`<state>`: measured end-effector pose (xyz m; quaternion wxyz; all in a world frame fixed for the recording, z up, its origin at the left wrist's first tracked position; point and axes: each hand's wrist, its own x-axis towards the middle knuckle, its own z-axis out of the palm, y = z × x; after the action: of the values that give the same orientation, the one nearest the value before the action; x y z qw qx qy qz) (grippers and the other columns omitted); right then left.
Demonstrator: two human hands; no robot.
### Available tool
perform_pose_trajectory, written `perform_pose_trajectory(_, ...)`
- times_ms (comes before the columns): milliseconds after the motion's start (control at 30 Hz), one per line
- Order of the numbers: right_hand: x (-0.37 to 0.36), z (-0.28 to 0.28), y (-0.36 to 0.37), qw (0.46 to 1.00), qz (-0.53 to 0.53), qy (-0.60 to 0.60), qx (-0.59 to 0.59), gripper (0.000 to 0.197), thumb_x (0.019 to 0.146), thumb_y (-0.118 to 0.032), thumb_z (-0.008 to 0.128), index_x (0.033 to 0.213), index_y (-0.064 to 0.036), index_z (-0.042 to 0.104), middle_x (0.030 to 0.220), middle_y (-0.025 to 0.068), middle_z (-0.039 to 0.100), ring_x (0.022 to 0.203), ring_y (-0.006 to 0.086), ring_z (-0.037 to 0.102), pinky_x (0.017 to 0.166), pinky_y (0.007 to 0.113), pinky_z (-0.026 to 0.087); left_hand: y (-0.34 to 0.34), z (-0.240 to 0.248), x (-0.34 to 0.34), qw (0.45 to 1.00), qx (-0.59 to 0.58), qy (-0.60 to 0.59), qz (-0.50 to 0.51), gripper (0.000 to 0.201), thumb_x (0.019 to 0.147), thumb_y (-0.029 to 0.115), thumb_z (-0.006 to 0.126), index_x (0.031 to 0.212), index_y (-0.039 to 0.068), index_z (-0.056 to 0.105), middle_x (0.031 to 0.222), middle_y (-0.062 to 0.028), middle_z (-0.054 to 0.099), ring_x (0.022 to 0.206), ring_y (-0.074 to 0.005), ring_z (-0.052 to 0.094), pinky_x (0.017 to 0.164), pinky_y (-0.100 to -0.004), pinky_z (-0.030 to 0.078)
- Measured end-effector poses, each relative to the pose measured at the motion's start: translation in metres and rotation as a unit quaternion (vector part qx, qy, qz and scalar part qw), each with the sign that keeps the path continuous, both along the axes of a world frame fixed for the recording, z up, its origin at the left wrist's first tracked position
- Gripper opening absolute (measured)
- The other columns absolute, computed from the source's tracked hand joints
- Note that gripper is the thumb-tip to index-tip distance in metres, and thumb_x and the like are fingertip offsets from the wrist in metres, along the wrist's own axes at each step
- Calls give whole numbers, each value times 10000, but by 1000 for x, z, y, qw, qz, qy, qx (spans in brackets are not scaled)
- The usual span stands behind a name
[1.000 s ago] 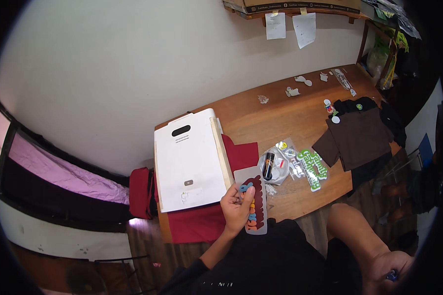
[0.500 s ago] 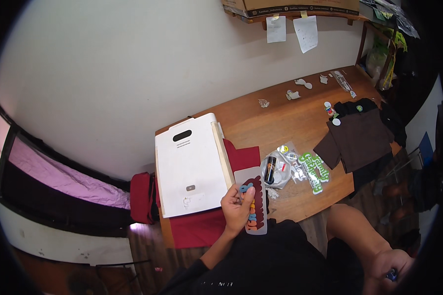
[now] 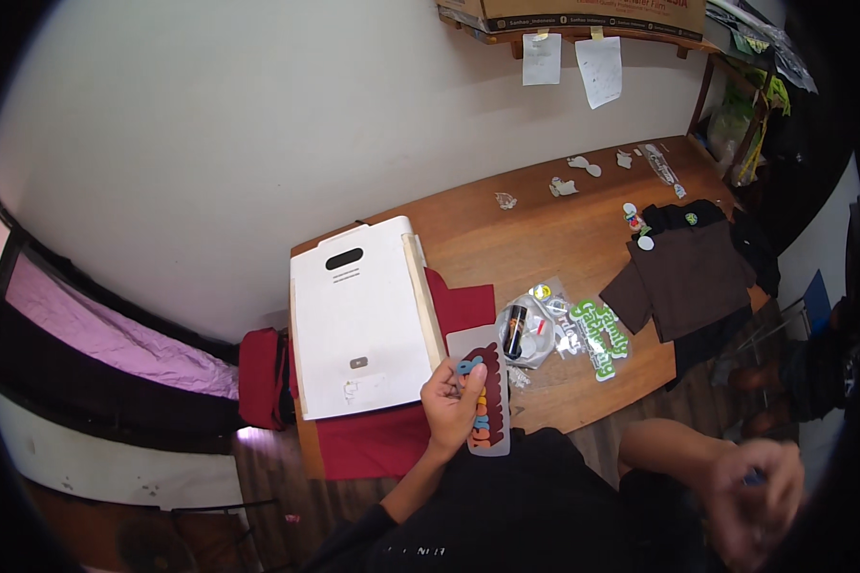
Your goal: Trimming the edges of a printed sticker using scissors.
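Observation:
My left hand [image 3: 446, 406] is closed on a translucent film sheet [image 3: 493, 441] with colourful lettering, thumb on top, in front of my chest. At the lower right my right hand [image 3: 760, 492] is raised and smeared by motion. Its fingers curl round a small dark-blue thing that I cannot make out. Just beyond the film sheet lies a clear plastic bag [image 3: 545, 355] with a black cylinder [image 3: 515, 329] resting on it. A film with green lettering [image 3: 602, 339] lies to its right.
A large white panel-like device [image 3: 373, 320] stands on dark red cloth [image 3: 373, 447] at the wooden table's [image 3: 545, 239] left. Folded brown shirts [image 3: 688, 282] lie at the right. Film scraps [image 3: 564, 187] line the back. A cardboard box [image 3: 592, 13] sits on the shelf above.
My right hand has lifted and turned, and it is now blurred. My left hand keeps its hold on the film sheet. The whole view has shifted slightly.

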<state>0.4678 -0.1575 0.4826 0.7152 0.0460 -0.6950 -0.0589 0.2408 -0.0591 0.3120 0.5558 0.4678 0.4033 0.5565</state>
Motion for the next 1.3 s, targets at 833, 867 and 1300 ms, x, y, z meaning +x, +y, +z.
perform_pose_trajectory(833, -56, -182, 74, 613, 327, 133, -707, 461, 965, -324, 283, 1316, -38, 375, 1486, 49, 65, 1368, 166, 24, 1078, 365, 123, 8, -17, -6, 1000, -2, 9, -12, 156, 854, 67, 584, 733, 40, 490, 594, 55, 466, 488, 22, 385, 420, -140, 283)
perform_pose_trajectory(867, -55, -183, 74, 570, 389, 165, -705, 486, 958, -353, 289, 1351, -68, 312, 1482, 28, 91, 1364, 154, 54, 1079, 378, 126, 10, -18, -8, 1000, 14, 16, -11, 149, 854, 68, 584, 738, 38, 496, 594, 54, 468, 485, 21, 388, 417, -140, 285)
perform_pose_trajectory(1300, -58, -171, 84, 494, 504, 264, -657, 500, 948, -406, 274, 1403, -210, 207, 1467, 70, 158, 1348, 231, 154, 1069, 448, 177, 12, -12, -10, 1000, 5, -13, -7, 137, 859, 75, 580, 754, 36, 502, 590, 47, 470, 474, 14, 398, 411, -142, 303)
